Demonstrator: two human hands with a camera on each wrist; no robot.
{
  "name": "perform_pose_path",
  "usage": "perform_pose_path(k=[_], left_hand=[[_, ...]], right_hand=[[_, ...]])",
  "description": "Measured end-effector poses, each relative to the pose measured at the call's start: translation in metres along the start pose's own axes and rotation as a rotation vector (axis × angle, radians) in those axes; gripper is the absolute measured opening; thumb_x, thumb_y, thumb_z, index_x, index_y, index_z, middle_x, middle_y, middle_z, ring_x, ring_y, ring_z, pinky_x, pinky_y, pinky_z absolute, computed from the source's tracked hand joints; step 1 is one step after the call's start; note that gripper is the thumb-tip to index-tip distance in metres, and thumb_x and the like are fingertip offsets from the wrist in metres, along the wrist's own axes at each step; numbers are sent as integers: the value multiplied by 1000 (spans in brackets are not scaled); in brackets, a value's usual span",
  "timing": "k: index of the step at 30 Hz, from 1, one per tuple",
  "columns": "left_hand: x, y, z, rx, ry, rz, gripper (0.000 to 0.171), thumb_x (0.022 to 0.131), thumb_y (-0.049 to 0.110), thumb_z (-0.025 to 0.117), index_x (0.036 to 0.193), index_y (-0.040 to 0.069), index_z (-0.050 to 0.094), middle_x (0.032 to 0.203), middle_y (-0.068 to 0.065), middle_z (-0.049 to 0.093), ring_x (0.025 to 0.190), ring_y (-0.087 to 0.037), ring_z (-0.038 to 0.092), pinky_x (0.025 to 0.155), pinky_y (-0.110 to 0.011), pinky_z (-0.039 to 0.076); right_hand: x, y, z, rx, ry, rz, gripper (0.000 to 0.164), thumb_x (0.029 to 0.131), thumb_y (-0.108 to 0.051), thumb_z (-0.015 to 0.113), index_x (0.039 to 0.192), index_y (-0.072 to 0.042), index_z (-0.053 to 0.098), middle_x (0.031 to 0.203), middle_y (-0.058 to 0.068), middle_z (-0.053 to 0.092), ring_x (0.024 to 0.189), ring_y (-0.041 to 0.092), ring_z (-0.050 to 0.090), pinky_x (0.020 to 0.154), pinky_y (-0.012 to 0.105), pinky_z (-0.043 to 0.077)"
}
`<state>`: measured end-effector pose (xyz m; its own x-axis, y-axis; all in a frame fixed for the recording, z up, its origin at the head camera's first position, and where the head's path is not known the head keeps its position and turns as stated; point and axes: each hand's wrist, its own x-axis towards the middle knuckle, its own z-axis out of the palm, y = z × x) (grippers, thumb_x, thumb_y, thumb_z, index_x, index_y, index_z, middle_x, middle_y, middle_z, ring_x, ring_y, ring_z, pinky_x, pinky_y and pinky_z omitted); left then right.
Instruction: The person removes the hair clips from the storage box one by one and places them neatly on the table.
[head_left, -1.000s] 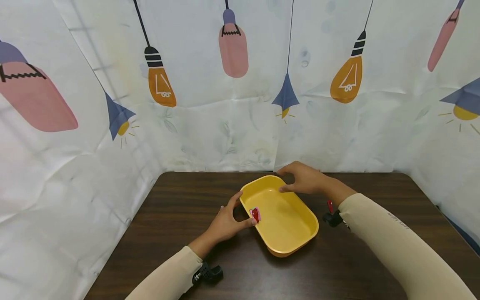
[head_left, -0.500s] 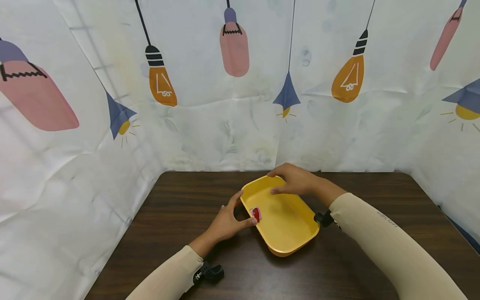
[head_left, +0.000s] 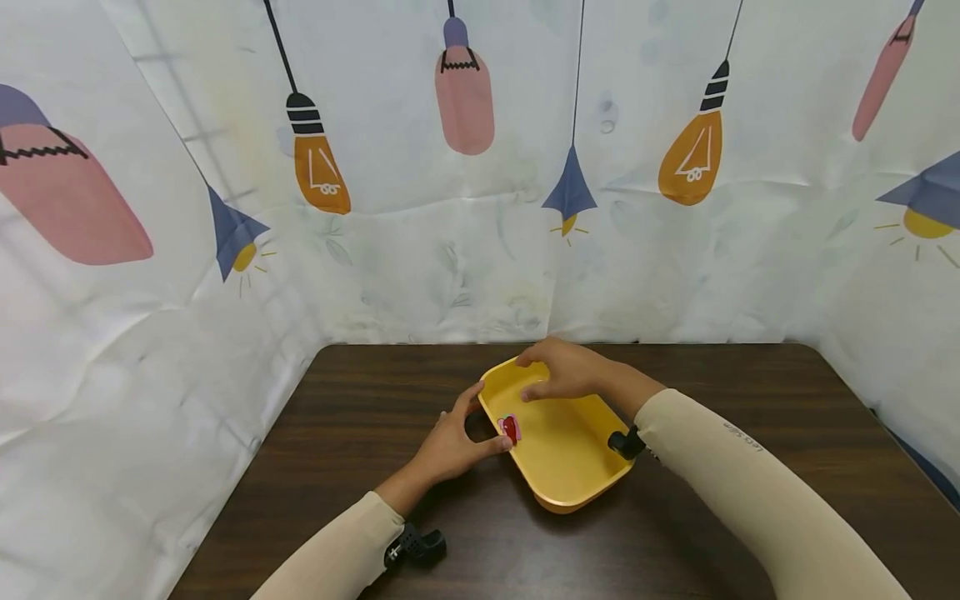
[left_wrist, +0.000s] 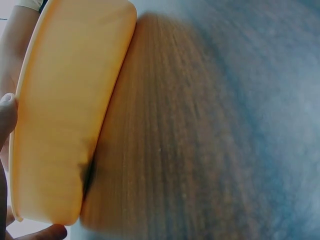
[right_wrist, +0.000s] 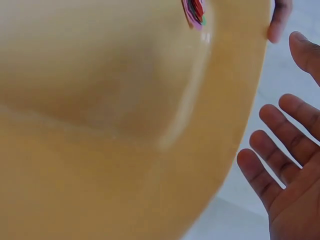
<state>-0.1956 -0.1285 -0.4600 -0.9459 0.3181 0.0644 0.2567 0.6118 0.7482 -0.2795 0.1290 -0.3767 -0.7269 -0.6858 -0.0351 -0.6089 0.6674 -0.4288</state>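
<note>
A yellow plastic basin (head_left: 562, 467) with rounded corners sits at an angle on the dark table. My left hand (head_left: 453, 446) grips its left side, the thumb over the rim and the fingers spread toward the far left corner. A small red item with pink and a little green (head_left: 510, 428) lies inside the basin by that left wall. My right hand (head_left: 562, 372) hovers over the far part of the basin, fingers loosely bent and nothing in them. In the right wrist view its fingers (right_wrist: 277, 155) are spread apart beside the rim.
The dark wood-grain table (head_left: 375, 400) reaches back to a white curtain (head_left: 420, 267) printed with lamps and bulbs. A black wrist camera (head_left: 626, 443) on the right arm overlaps the basin's right side. Another black wrist camera (head_left: 416, 548) is on the left arm.
My right hand has moved left and slightly nearer, from the basin's far right edge to over its far part. The left hand and the basin have stayed in place.
</note>
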Motion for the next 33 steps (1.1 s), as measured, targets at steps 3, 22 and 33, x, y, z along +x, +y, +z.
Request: perform_pose_path(k=[3, 22, 33], left_hand=[[0, 0, 0, -4, -6, -5, 105, 82, 63, 78, 163, 23, 24, 149, -14, 53, 135, -33, 53, 118, -67, 5], [0, 0, -1, 1, 4, 1, 105, 82, 62, 79, 163, 24, 25, 150, -11, 53, 137, -31, 51, 118, -66, 7], [0, 0, 0, -2, 7, 8, 103, 82, 61, 80, 162, 24, 26, 146, -13, 56, 135, -35, 52, 118, -67, 8]], right_hand=[[2, -1, 3, 3, -5, 12, 58, 93, -44, 77, 139, -10, 64, 137, 3, 63, 129, 28, 55, 108, 49, 43], [19, -6, 36, -54, -47, -91, 51, 90, -39, 79, 131, -9, 69, 130, 0, 68, 125, 21, 59, 107, 41, 44], [20, -8, 50, -37, -96, -68, 49, 85, -34, 83, 126, -10, 73, 125, -2, 69, 116, 16, 60, 105, 36, 45]])
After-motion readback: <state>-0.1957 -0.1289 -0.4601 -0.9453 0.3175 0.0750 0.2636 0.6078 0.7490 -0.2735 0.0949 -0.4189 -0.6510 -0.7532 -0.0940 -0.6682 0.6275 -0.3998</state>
